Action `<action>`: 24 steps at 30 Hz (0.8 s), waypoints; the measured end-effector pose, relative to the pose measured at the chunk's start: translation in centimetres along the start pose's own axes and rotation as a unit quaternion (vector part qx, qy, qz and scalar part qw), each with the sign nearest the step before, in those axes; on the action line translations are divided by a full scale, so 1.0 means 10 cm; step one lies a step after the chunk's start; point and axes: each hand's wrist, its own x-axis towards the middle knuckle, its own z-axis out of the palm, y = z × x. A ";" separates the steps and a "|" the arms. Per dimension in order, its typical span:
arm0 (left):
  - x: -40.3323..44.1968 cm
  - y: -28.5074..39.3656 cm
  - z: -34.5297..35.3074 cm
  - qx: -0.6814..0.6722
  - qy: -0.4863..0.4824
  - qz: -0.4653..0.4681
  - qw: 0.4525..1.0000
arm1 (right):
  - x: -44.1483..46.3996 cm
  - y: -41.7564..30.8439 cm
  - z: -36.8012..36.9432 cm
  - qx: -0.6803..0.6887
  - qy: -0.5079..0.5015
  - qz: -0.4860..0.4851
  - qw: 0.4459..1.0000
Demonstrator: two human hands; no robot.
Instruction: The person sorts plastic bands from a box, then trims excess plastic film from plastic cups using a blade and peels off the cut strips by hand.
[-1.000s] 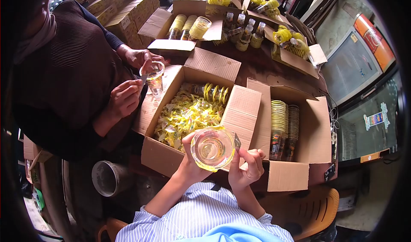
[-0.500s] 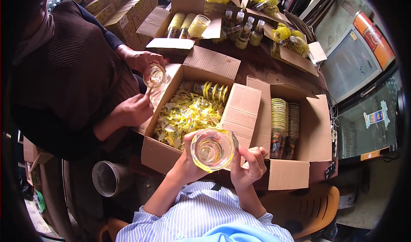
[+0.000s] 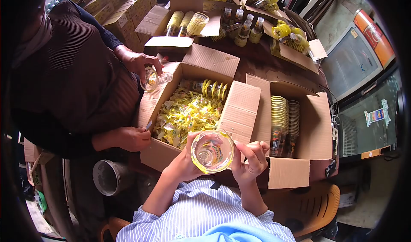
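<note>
My left hand point(image 3: 185, 164) is wrapped round the side of a clear plastic cup point(image 3: 212, 151) with a ragged yellow edge at its rim. The cup's open mouth faces me. At the right side of that rim, my right hand point(image 3: 250, 159) pinches a small thin blade point(image 3: 230, 136), seen almost edge-on and mostly hidden by the fingers. Just beyond the cup, a cardboard box point(image 3: 160, 158) holds a heap of yellow and clear plastic scraps point(image 3: 188, 115) and a row of yellow-rimmed cups point(image 3: 215, 91) lying along its far side.
Stacked cups point(image 3: 279, 122) stand in another open box point(image 3: 317, 126) to the right. At left, a co-worker's hands hold a clear cup point(image 3: 150, 80) and a small blade point(image 3: 148, 125). More cup boxes point(image 3: 169, 41) are behind. A bucket point(image 3: 107, 177) sits below left.
My blade has turned from broadside to nearly edge-on at the cup's rim. The co-worker's blade hand has dropped away from their cup to the box edge; their cup has tipped downward.
</note>
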 end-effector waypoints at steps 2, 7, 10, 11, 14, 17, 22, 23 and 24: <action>0.00 -0.02 0.00 -0.045 -0.004 -0.015 0.999 | -0.02 -0.01 -0.01 -0.020 -0.004 -0.009 1.000; -0.04 -0.07 0.07 -0.099 0.040 -0.056 0.993 | -0.07 0.02 0.00 -0.018 -0.003 0.005 1.000; -0.03 -0.07 0.08 -0.092 0.058 -0.047 0.993 | -0.06 0.02 0.02 -0.016 -0.007 0.009 1.000; -0.01 -0.05 0.05 -0.076 0.055 -0.033 0.995 | -0.05 0.02 0.03 -0.014 -0.007 0.008 1.000; 0.01 0.07 0.01 -0.079 -0.055 -0.052 0.994 | -0.05 0.06 0.03 -0.002 -0.024 0.012 1.000; 0.02 0.03 0.04 -0.087 -0.034 -0.058 0.994 | -0.11 0.12 0.03 0.008 0.002 0.049 0.999; -0.07 -0.11 0.15 -0.264 0.045 -0.140 0.953 | -0.15 0.09 -0.05 0.017 0.001 0.064 0.998; -0.09 -0.11 0.15 -0.265 0.049 -0.139 0.953 | -0.16 0.06 -0.05 0.018 0.000 0.063 0.998; -0.09 -0.10 0.14 -0.265 0.054 -0.136 0.953 | -0.16 0.04 -0.03 0.018 -0.001 0.060 0.998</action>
